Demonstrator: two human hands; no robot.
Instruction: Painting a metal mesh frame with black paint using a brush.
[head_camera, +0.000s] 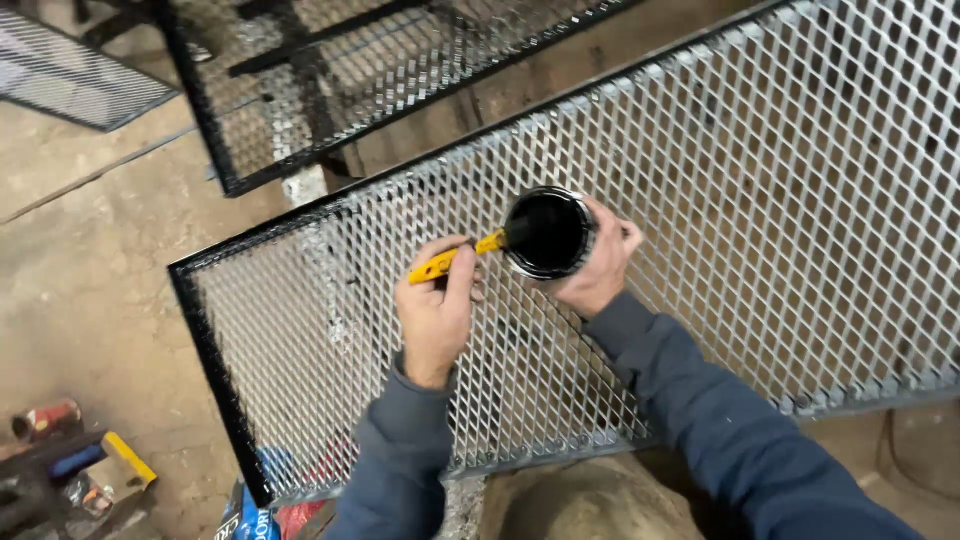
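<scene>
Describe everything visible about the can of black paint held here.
The paint can is a small round tin, open, with no lid in sight, its inside and rim coated glossy black. The right hand grips it from the side, above the grey mesh panel. A yellow-handled brush, held by the left hand, dips into it.

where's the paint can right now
In the head view the paint can sits just right of centre, held in the right hand above the mesh panel, with the yellow-handled brush in the left hand dipping into it.
</scene>
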